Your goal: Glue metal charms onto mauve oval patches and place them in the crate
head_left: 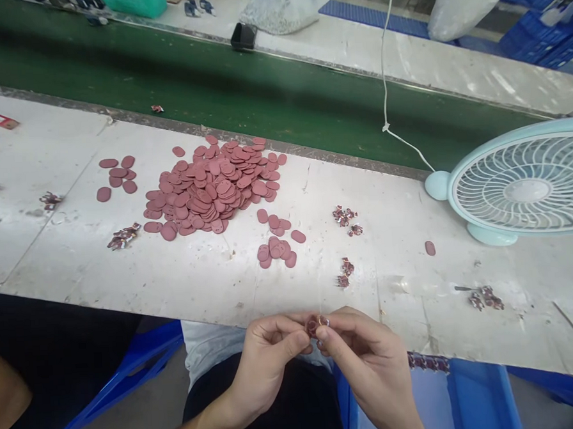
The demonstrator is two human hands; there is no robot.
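Observation:
Between the fingertips of both hands, at the table's near edge, is a small dark-red part (312, 326) with a round hollow and a pale bit on its right side. My left hand (272, 353) pinches its left side with thumb and index finger. My right hand (368, 357) pinches the right side, its thumb over the pale bit. The fingers hide most of the part. Beyond the hands lie small brown-and-white parts (345, 272) and a loose cluster of flat reddish oval pieces (277, 250).
A large heap of reddish ovals (212, 186) covers the table's middle. A light-blue fan (525, 186) stands at the right, its white cord (385, 100) crossing the green belt (280, 93). Below the right edge is a blue bin (483, 390). Another person's arm (7, 392) is at left.

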